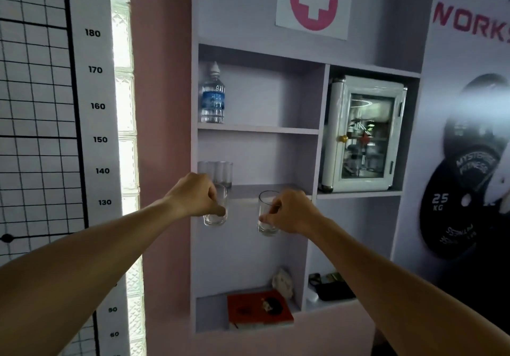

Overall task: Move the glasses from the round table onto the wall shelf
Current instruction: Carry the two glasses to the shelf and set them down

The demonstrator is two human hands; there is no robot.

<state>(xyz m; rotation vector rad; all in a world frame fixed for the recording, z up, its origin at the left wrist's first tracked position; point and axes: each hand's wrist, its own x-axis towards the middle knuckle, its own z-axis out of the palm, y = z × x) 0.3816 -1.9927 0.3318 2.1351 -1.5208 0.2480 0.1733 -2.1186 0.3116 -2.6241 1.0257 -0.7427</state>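
Head view: both arms are reaching out toward the wall shelf [256, 130]. Left hand [194, 198] is gripping a clear glass [216, 216], thumb low on its side and fingers curled round the back, holding it upright in front of the middle shelf's left edge. Right hand [291, 213] is pinching a second glass [266, 216], thumb near its base and fingers by the rim, upright and just below the shelf's front lip. Beyond them, two more glasses [220, 173] are standing side by side at the back left of that shelf. Above, a water bottle [212, 97] is standing; right, a small white cabinet [364, 134].
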